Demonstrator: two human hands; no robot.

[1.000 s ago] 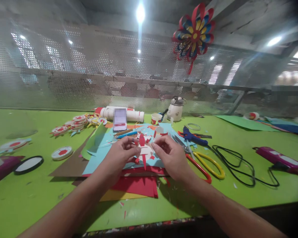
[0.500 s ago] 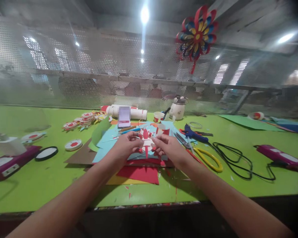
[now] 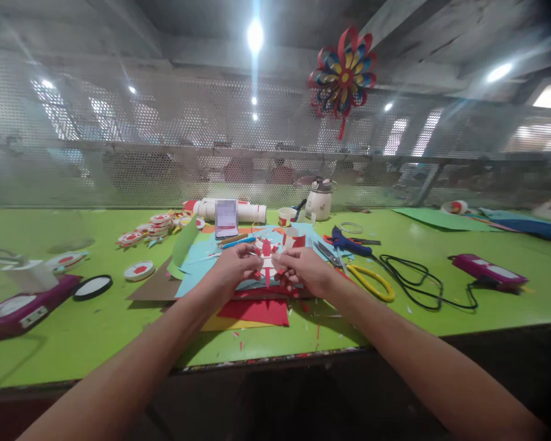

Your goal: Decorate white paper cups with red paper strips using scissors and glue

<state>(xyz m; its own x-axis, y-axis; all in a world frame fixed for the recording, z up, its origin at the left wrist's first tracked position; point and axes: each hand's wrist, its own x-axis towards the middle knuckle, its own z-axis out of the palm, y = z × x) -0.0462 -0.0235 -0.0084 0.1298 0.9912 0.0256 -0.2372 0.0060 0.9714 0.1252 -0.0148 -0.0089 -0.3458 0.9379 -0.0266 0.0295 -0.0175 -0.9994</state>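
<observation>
Between my hands is a small red and white paper cutout (image 3: 267, 264), with a long red strip down its middle and a pointed lower end. My left hand (image 3: 237, 264) pinches its left edge between thumb and fingers. On the other side my right hand (image 3: 303, 267) grips the right edge the same way. Beneath it lies a pile of coloured paper, with light blue sheets (image 3: 193, 263) on top and a red sheet (image 3: 257, 311) toward me. A red and white paper cup piece (image 3: 294, 237) stands just beyond my right fingers.
Yellow-handled scissors (image 3: 371, 283) and a blue glue gun (image 3: 349, 242) lie right, its black cable looping toward a purple power strip (image 3: 489, 271). A phone (image 3: 226, 219) leans against white paper rolls (image 3: 252, 213). Stacked paper discs (image 3: 158, 226) and a black-rimmed disc (image 3: 92, 286) are left.
The camera view has shifted slightly, so the table and hanging flower appear moved left. Both hands keep hold of the paper cutout, with little visible change in their grip.
</observation>
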